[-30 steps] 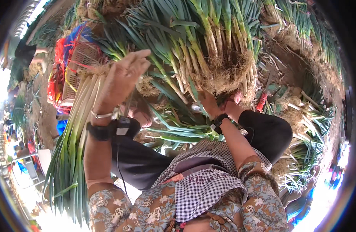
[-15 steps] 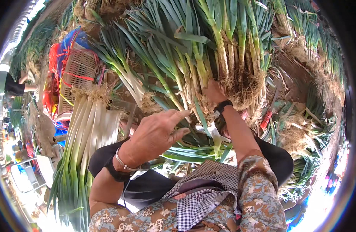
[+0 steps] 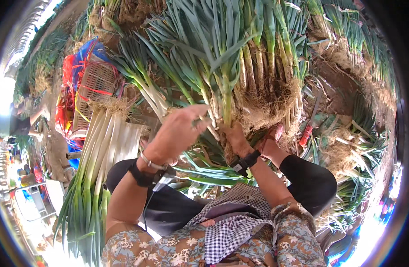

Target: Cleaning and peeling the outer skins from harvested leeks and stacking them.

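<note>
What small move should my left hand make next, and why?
Probably bring your left hand onto the stalk of the leek: your right hand already grips it low, near its root end, while the left seems to hover just beside it.

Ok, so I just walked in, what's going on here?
A person is handling leeks: the right hand grips a leek low on its stem, just above the roots. The left hand hovers close by, nothing clearly visible in it. Ahead is a pile of leeks, many with brownish stems and tangled roots. Beside the left knee lies a paler bundle, and farther ahead on that side sits a wicker basket.
</note>
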Available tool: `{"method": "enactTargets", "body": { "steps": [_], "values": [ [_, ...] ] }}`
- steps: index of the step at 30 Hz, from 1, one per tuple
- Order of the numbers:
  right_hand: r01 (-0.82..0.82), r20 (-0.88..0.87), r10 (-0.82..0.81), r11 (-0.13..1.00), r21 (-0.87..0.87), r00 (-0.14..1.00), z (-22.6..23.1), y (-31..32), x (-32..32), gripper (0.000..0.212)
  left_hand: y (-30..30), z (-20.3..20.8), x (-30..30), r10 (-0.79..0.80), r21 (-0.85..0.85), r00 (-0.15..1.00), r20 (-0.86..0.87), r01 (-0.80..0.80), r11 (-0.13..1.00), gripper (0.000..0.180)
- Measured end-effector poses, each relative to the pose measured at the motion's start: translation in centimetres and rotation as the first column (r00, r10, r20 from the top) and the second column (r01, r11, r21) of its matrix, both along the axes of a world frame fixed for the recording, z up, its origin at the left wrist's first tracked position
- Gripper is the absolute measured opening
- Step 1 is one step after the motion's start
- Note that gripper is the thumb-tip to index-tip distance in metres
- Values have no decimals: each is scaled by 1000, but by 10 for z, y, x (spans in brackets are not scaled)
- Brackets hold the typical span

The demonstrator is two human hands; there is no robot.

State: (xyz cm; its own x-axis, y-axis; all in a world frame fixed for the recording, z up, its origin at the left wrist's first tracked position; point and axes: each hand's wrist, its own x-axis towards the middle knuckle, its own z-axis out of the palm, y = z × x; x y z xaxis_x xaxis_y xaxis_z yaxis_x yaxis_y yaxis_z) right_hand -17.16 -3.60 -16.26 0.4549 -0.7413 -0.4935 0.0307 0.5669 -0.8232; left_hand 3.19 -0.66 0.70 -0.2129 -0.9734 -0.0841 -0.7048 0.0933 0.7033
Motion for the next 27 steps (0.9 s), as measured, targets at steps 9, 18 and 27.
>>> {"method": "enactTargets", "body": {
  "steps": [9, 18, 27],
  "values": [
    [-154, 446, 133, 988, 10, 885, 118, 66, 16, 16, -18, -1, -4, 491, 339, 529, -692, -363, 868, 31],
    [-82, 343, 188, 950, -300, 920, 128, 26, -17, 24, 34, 33, -2, -158, 184, 691, -705, 394, 900, 25],
    [-206, 220, 263, 946, -251, 939, 117, 70, 2, 30, -9, 23, 38, 139, 50, 462, -876, -200, 978, 43]
  ]
}}
